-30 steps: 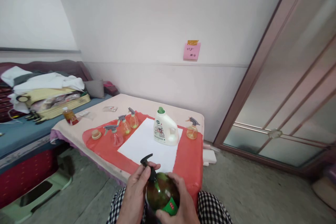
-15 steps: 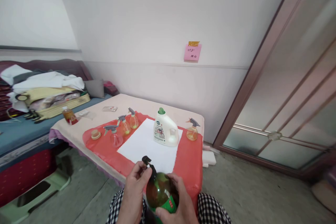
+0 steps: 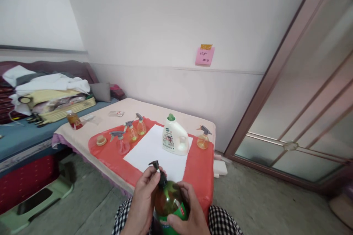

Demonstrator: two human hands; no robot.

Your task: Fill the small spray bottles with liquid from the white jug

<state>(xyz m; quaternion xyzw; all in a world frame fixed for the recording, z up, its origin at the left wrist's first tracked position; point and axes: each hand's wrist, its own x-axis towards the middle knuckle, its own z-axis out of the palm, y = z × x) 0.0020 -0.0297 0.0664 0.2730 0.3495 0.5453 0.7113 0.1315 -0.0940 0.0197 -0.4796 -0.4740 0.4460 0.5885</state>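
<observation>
A dark brown pump bottle (image 3: 168,201) with a green and red label is held over my lap. My right hand (image 3: 187,211) is wrapped around its body from the right. My left hand (image 3: 143,200) pinches the black pump head (image 3: 155,165) at the bottle's neck. Beyond my hands lies a low table with a red cloth (image 3: 198,169) and a white sheet (image 3: 154,150). On the sheet's far edge stands a white detergent jug (image 3: 174,137) with a green cap.
Three small spray bottles (image 3: 129,132) and a round cap (image 3: 101,140) stand on the cloth's left part, another spray bottle (image 3: 203,138) at its right. A small brown bottle (image 3: 73,120) sits far left. A bed with piled bedding (image 3: 46,91) is left; a sliding door (image 3: 303,91) right.
The pump head has turned in my left fingers, its spout swinging from left toward the far side. The bottle has stayed over my lap, and the view has drifted slightly.
</observation>
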